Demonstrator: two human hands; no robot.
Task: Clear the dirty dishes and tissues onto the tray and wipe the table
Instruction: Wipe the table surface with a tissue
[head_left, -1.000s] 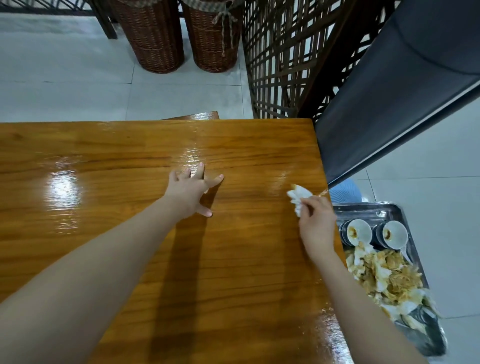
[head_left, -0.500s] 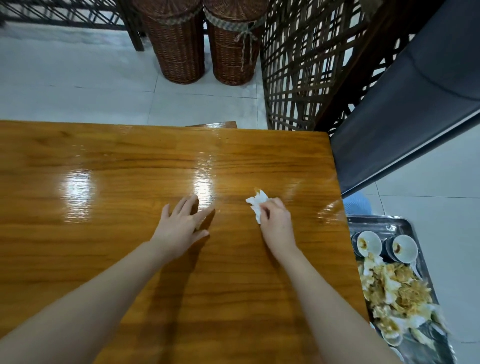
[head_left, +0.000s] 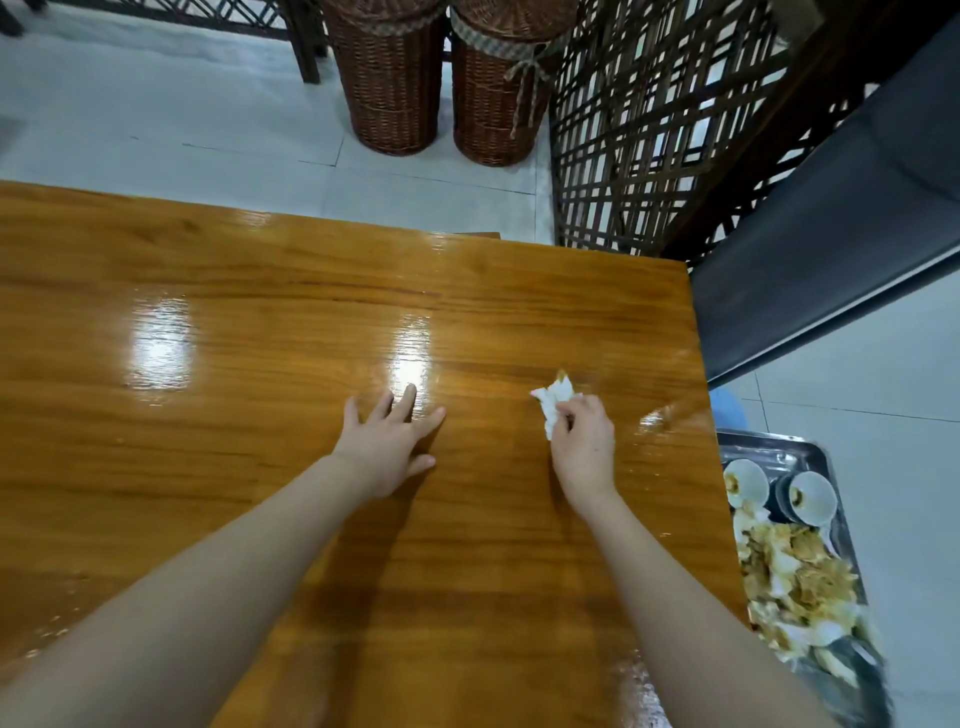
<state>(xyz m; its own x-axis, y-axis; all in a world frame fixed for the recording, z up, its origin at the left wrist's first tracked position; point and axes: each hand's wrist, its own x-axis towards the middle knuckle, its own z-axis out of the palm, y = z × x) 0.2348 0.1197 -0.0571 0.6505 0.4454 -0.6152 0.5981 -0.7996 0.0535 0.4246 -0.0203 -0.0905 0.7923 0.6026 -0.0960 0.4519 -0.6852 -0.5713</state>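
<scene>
grip: left hand (head_left: 387, 447) holds nothing, lying palm down on the wooden table (head_left: 208, 312) with fingers straight and spread; right hand (head_left: 583, 448) has its fingers curled round a crumpled white tissue (head_left: 555, 402) and presses it against the wood
left arm: bare forearm reaching in from the lower left corner, over the table
table surface: glossy orange-brown wood with two bright light reflections, one well left of the hands, one just beyond the left fingertips
tissue position: on the table toward its right edge, sticking out past the right hand's fingers on the far side, with a yellow-brown stain at its far tip
shiny streak (head_left: 665, 415): a gleaming smear on the wood just right of the right hand, running to the table's right edge
metal tray (head_left: 769, 448): just past the table's right edge and lower than it; what it stands on cannot be told
small white bowls (head_left: 746, 480): two side by side at the tray's far end, brown residue inside
soiled tissue pile (head_left: 795, 577): crumpled white and yellow-brown pieces heaped over the tray's middle and near end
beyond the table: two tall wicker baskets (head_left: 387, 78) side by side on pale floor tiles (head_left: 156, 119), a dark lattice screen (head_left: 649, 130) right of them, a dark grey panel (head_left: 831, 234) at far right
</scene>
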